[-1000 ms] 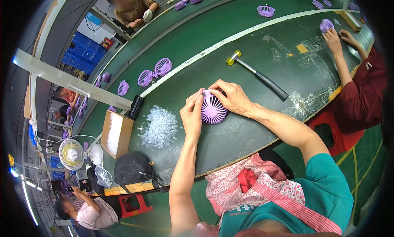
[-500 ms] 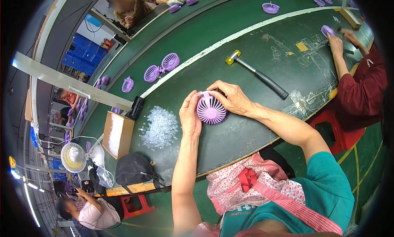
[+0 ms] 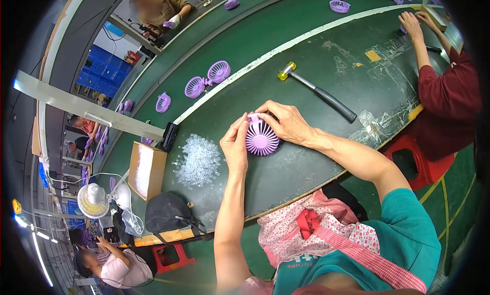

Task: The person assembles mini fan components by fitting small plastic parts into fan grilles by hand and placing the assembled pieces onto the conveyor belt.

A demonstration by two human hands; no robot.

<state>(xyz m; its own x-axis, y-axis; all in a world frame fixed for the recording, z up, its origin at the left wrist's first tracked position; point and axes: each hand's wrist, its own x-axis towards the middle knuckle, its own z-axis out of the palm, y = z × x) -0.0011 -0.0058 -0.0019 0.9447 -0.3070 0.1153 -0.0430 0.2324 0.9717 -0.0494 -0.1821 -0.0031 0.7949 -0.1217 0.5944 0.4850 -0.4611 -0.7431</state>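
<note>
A round purple fan guard (image 3: pixel 263 139) with radiating slats is held between my hands above the green bench, its short neck at the top. My left hand (image 3: pixel 236 143) closes on its left side, thumb and fingertips at the neck. From the right, my right hand (image 3: pixel 288 122) grips the neck and upper rim with bent fingers. What lies between the fingertips at the neck is too small to make out. Left of my left hand is a loose pile of small clear plastic pieces (image 3: pixel 198 161). A hammer (image 3: pixel 321 93) with yellow faces and a black grip lies beyond my right hand.
Several purple guards (image 3: pixel 218 72) sit on the green belt (image 3: pixel 275 27) past the white edge strip. An open cardboard box (image 3: pixel 148 171) and a black bag (image 3: pixel 169 213) stand at left. A co-worker in a dark red sleeve (image 3: pixel 444 90) works at right.
My hands keep their hold on the guard, barely shifting. Guards on the belt have moved slightly right. The co-worker at right has reached farther forward; the one across has drawn a gloved hand back.
</note>
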